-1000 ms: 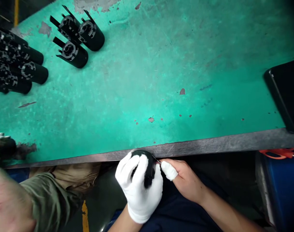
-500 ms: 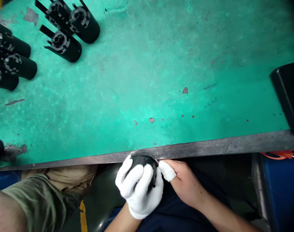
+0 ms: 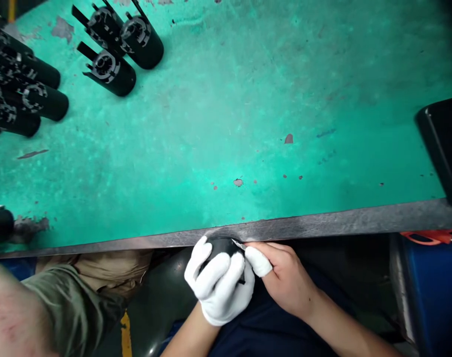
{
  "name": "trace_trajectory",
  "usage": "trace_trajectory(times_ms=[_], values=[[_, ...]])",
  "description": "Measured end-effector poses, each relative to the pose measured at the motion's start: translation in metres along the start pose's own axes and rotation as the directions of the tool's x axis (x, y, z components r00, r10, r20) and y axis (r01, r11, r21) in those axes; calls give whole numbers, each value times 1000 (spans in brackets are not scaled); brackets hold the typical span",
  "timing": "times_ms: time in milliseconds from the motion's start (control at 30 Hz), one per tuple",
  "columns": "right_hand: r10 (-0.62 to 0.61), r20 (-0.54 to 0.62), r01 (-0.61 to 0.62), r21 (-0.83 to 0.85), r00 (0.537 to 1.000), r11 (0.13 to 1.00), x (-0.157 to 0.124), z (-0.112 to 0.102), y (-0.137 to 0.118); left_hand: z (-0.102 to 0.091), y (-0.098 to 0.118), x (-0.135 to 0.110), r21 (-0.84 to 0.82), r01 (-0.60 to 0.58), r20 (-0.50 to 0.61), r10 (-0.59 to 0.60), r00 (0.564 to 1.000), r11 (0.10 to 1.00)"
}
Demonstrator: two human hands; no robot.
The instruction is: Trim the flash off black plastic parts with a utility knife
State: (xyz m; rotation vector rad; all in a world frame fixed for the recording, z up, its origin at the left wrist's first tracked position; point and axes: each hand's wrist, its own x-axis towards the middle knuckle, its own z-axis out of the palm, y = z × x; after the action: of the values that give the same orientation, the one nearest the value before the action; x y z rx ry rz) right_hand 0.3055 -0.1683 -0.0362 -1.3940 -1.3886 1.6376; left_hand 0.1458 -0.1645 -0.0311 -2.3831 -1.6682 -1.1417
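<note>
A white glove covers my left hand (image 3: 222, 287), whose fingers wrap round a black rounded plastic part (image 3: 222, 245) at the table's front edge. Much of that part is hidden under the glove. My right hand (image 3: 285, 277) is bare except for a white cover on the thumb. Between its thumb and forefinger it pinches a small pointed metal blade (image 3: 239, 244); the rest of the tool is hidden in the fingers. The blade's tip lies against the upper right rim of the black part.
Several black cylindrical housings (image 3: 116, 74) stand at the back left of the green table (image 3: 226, 124). A black case (image 3: 445, 144) lies at the right edge, above orange-handled scissors (image 3: 426, 237). At lower left, a co-worker's arm (image 3: 17, 312) reaches toward another black part (image 3: 0, 223).
The view has shifted slightly, so the housings sit further right. The blade now shows plainly at the part's rim. Both hands keep their hold, and the co-worker's arm has moved a little.
</note>
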Motion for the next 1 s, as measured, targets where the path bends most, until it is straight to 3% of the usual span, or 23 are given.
trace_trajectory(times_ms=[233,433,700,867,1000], values=[[51,-57,-53,-29,997,998,2,6,-2,-2,-5,-5,25,-69,-3,69,998,997],[-22,12,20,109,1000,994,3,-2,3,-3,-3,-5,33,-98,7,97,995,995],[61,14,-60,-13,998,998,6,-5,0,1,-2,-7,15,-80,14,80,997,997],[103,53,-101,-31,993,994,3,1,0,-28,1,3,-126,66,68,-58,996,990],[154,80,-153,-13,985,988,6,-5,6,-49,-24,40,-54,228,-1,-228,974,972]])
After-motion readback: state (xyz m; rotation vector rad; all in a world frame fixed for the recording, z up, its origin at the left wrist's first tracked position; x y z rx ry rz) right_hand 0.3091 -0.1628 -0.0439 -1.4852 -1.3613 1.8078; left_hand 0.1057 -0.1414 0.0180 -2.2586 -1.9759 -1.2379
